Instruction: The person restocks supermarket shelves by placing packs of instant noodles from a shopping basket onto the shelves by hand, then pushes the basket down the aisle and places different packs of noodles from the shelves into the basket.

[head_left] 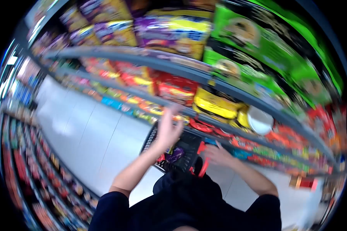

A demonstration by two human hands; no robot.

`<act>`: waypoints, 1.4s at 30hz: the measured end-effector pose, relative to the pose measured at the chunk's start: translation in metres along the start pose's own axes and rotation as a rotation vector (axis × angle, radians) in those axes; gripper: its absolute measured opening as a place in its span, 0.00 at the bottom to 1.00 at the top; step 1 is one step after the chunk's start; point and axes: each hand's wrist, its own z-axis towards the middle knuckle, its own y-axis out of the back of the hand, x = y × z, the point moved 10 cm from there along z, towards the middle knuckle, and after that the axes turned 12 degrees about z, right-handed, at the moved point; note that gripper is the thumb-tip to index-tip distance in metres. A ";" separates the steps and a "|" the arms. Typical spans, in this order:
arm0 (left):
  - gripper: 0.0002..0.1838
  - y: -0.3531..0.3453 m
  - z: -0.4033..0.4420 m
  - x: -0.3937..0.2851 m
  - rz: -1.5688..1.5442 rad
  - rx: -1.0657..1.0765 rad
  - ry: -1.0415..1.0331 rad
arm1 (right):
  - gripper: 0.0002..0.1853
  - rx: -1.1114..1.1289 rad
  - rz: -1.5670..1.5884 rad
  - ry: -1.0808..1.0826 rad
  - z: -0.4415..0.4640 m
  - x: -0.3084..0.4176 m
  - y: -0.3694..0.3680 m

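Observation:
My left hand (pixel 169 126) is raised in front of the shelves, above a black basket (pixel 148 143). Its fingers look apart and hold nothing I can see, though motion blurs them. My right hand (pixel 219 154) is at the basket's right side, close to the red handle (pixel 204 165). Its fingers look stretched out and one points upward; blur hides whether they touch the handle. Inside the basket lie a purple packet (pixel 176 154) and something red.
Ahead, a long shelf rack carries green bags (pixel 254 50), purple-yellow bags (pixel 173 32), red packs (pixel 176 89), yellow packs (pixel 216 104) and a white round tub (pixel 260 120). Another stocked rack (pixel 46 165) lines the left. Pale floor tiles (pixel 85 119) run between them.

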 end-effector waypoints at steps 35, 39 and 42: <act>0.13 0.028 -0.276 0.303 0.420 0.459 0.857 | 0.18 0.360 0.098 -0.218 0.410 -0.034 -0.210; 0.14 0.057 -0.260 0.351 0.535 0.336 0.769 | 0.15 0.331 0.136 -0.155 0.471 -0.038 -0.228; 0.13 0.084 -0.247 0.396 0.518 0.377 0.812 | 0.13 0.320 0.156 -0.156 0.529 -0.029 -0.231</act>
